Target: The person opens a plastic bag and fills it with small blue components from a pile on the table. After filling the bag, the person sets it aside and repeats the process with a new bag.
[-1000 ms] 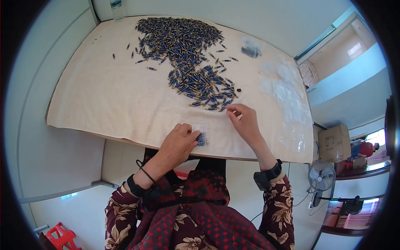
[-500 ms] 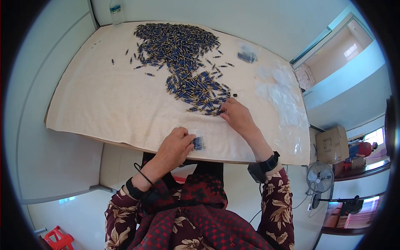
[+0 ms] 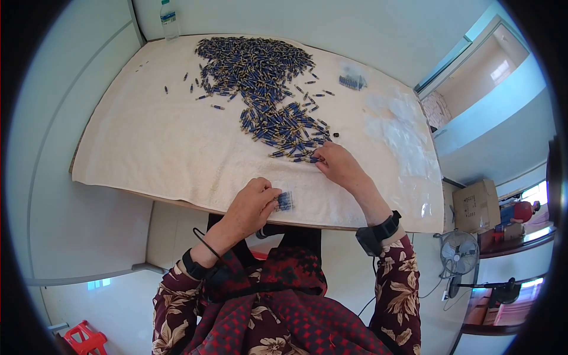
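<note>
A large heap of small dark-blue pieces with brass-coloured ends (image 3: 254, 65) covers the far middle of the table and trails toward me. At the near end of this trail, my right hand (image 3: 342, 167) has its fingertips pinched on one blue-and-brass piece (image 3: 312, 159); the fingers partly hide it. By the front edge, my left hand (image 3: 253, 204) grips the left side of a small clear plastic bag (image 3: 286, 201). Several of the blue pieces lie in a row inside that bag.
A filled clear bag (image 3: 352, 82) lies at the back right. Flat clear plastic bags (image 3: 408, 148) spread along the right side. A small black object (image 3: 336, 135) sits near my right hand. A water bottle (image 3: 169, 22) stands at the back left; a fan (image 3: 459, 251) is beyond the right edge.
My right fingers have shifted slightly at the trail's near end. My left hand stays on the bag. The whole view has moved a little.
</note>
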The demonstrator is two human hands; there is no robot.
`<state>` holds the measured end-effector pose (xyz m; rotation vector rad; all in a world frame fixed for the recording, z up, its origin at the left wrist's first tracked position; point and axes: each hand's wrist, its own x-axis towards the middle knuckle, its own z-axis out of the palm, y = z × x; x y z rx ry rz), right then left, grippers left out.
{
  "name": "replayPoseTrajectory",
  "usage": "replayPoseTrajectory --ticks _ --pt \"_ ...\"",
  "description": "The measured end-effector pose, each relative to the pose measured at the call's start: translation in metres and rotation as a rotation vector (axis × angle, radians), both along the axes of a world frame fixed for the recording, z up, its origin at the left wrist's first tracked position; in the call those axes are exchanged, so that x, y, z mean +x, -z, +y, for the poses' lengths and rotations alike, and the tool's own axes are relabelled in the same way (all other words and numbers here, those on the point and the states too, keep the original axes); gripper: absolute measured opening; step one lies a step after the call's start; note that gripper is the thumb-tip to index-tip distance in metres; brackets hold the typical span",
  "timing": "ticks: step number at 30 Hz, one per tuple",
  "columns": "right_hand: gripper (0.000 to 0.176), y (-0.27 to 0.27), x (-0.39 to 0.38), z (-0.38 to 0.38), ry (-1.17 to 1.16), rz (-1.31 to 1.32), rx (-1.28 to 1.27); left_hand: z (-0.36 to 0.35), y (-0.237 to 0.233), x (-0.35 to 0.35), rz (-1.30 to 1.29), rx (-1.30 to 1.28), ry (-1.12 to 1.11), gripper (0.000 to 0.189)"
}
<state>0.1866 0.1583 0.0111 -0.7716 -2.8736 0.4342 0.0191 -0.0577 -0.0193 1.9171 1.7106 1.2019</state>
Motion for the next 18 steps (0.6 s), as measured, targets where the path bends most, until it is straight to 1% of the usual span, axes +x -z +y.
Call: replayPoseTrajectory --ticks 1,4,5,6,8,9,10,12,13,14,16,17,18 --pt "0.013 0.001 0.001 0.001 0.000 0.002 0.001 0.001 0.000 -0.001 -0.014 0.004 0.005 0.024" --pt "0.020 0.001 0.005 0.000 0.022 0.154 -0.052 0.002 0.001 -0.003 -0.074 0.028 0.003 0.024" --pt "0.020 -0.002 0.005 -0.002 0.022 0.155 -0.052 0.003 0.000 -0.003 -0.105 0.040 0.002 0.024" --pt "0.020 -0.004 0.004 -0.005 0.064 0.196 -0.158 0.004 -0.001 -0.003 -0.104 0.039 0.002 0.024" --pt "0.022 -0.008 0.001 -0.014 0.146 0.280 -0.374 0.007 -0.005 -0.003 -0.208 -0.025 -0.023 0.022" --pt "0.022 -0.009 -0.002 -0.020 0.141 0.283 -0.377 0.008 -0.007 -0.003 -0.259 -0.057 -0.039 0.021" --pt "0.021 -0.011 -0.006 -0.029 0.158 0.341 -0.561 0.010 -0.008 -0.001 -0.254 -0.059 -0.047 0.021" --pt "0.019 -0.011 -0.015 -0.046 0.183 0.452 -0.933 0.017 -0.009 0.007 -0.728 -0.204 -0.060 0.022" --pt "0.019 -0.010 -0.020 -0.054 0.172 0.453 -0.940 0.019 -0.010 0.009 -0.967 -0.274 -0.067 0.024" --pt "0.018 -0.008 -0.025 -0.062 0.166 0.506 -0.991 0.020 -0.012 0.010 -0.962 -0.272 -0.078 0.024" --pt "0.016 -0.008 -0.032 -0.075 0.162 0.613 -1.089 0.023 -0.014 0.012 -1.093 -0.203 -0.052 0.023" --pt "0.016 -0.010 -0.035 -0.078 0.158 0.613 -1.091 0.023 -0.015 0.011 -1.160 -0.167 -0.035 0.023" --pt "0.015 -0.012 -0.037 -0.081 0.156 0.629 -1.070 0.023 -0.015 0.010 -1.158 -0.167 -0.037 0.023"
